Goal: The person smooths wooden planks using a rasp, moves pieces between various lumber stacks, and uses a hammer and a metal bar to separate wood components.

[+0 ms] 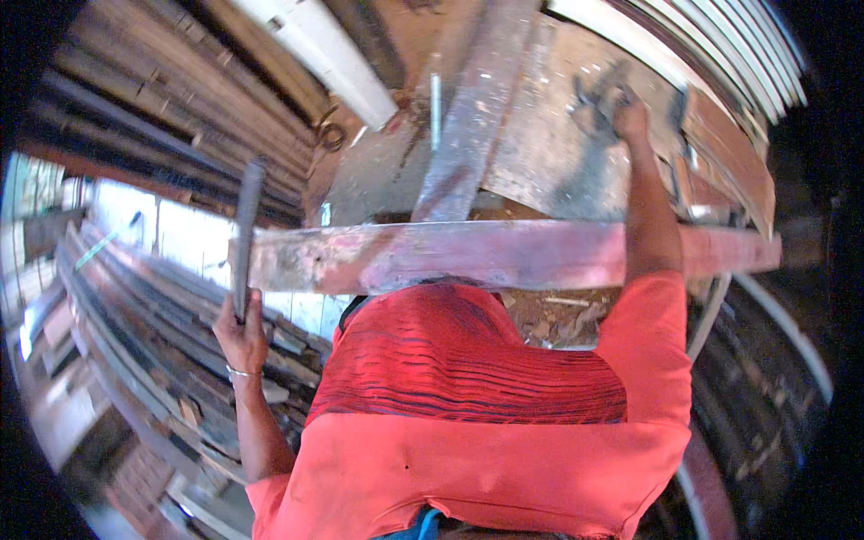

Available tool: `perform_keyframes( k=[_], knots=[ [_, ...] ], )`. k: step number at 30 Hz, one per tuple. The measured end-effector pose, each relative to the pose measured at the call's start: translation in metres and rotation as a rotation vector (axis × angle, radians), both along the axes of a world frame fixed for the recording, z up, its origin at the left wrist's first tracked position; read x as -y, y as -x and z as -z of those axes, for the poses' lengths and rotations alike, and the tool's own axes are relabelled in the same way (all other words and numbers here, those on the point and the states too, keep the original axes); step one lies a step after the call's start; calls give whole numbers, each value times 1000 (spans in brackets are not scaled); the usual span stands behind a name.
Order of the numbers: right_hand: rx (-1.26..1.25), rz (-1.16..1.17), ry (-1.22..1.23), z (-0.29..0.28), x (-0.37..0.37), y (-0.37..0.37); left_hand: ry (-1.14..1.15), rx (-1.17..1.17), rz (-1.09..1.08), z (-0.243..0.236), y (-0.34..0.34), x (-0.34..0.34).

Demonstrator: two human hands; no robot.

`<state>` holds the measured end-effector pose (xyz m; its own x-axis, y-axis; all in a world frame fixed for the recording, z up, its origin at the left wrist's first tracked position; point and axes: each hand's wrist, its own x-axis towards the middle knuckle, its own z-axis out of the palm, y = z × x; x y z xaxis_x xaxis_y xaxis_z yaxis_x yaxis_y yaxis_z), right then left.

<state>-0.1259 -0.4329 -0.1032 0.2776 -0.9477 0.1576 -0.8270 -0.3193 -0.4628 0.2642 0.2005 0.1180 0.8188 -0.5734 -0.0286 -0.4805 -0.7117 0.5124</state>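
Observation:
My left hand [241, 337], with a bangle at the wrist, is closed around the lower end of a long, flat, dark metal bar [246, 216]. The bar stands nearly upright, past the left end of a reddish, worn wooden beam [432, 254] that lies crosswise in front of my body. My right arm stretches over the beam to the far right. There my right hand [633, 119] looks closed at a dark, blurred metal-looking object [591, 103] above a pale, speckled board [549, 153]. Blur hides the object's kind and the fingertips.
A grey, paint-spotted plank [477, 108] runs away from the beam. Stacked timber [180, 90] fills the far left, with more long pieces [153, 315] low on the left. A white post [328, 58], a dark coil [332, 135] and a brown board [733, 157] stand around.

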Motion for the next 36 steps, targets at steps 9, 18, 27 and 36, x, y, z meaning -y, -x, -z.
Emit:
perform_keyframes(
  k=[9,18,27,36],
  knots=[
    [-1059,-357,-135,-8,32,-44,606,266,-679,-34,-17,-82],
    [-1079,-273,-282,-34,58,29,1079,293,-794,-92,-47,-94],
    [-18,172,-134,-12,-58,114,1475,-42,-123,-65,-156,-119],
    [1153,339,-874,-101,-434,-134,1709,-476,0,8,-272,-140]
  ],
)
